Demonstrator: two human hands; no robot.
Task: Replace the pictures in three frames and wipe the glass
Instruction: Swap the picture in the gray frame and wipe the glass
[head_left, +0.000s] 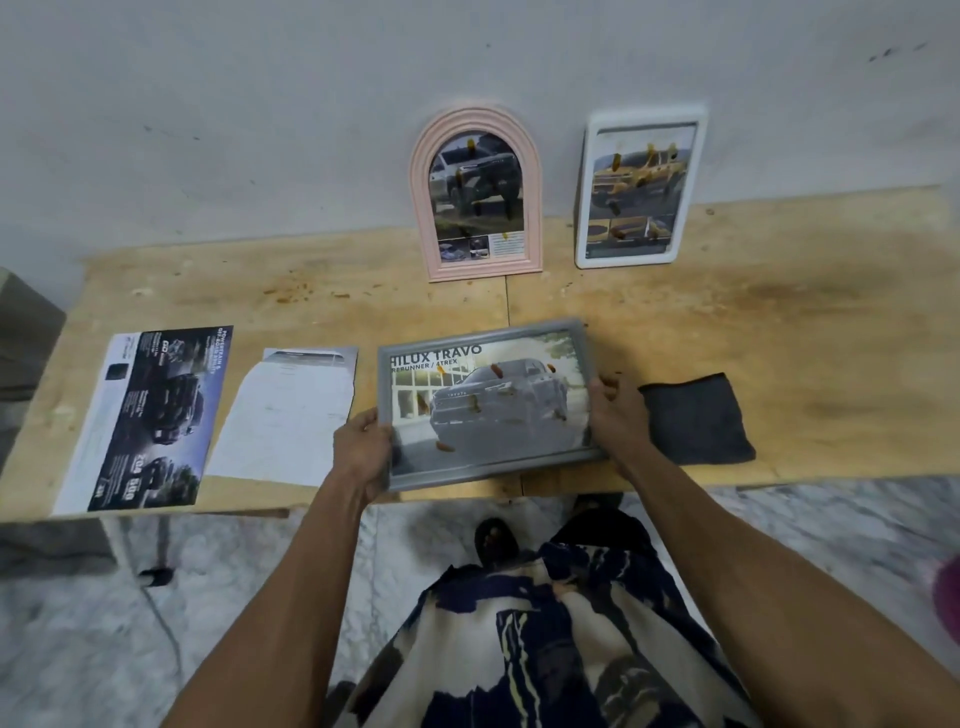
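**Grey frame in both hands: rigid, glazed, smeared**

Grey frame (488, 405) held face-up over the near edge of the wooden table (779, 322). Left hand (363, 447) grips the lower-left corner, fingers curled under, thumb on top. Right hand (615, 410) pinches the right rail, fingertips on the edge. Likely light and stiff; the glass is fragile, and its brownish smears may be slick. Best held by the rails, off the pane. Dark cloth (696, 421) lies just beside the right hand.
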